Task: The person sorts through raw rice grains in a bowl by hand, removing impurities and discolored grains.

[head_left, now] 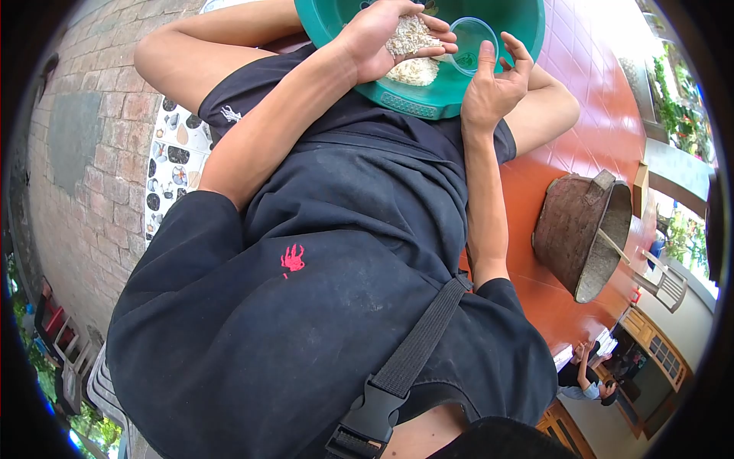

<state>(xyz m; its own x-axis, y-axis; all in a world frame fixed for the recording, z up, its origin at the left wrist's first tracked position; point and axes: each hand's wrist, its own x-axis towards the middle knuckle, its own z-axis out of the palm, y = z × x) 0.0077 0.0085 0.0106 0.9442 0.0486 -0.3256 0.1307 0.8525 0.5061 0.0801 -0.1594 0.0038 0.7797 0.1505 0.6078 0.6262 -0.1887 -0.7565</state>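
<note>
Rice [410,37] heaped on open left hand [376,42], fingers nearly flat, over more rice in near part of green basin [440,111]. Right hand [493,93] half-curled at clear cup [474,46], grip tough to tell. Some room near right rim; far edge cut off, tbh.

Readable text: none. Marks without legible lettering: one red emblem [292,258], on the dark shirt [344,306], left of centre; one small white emblem [230,114], on the dark shorts [252,88], upper left of the frame.
</note>
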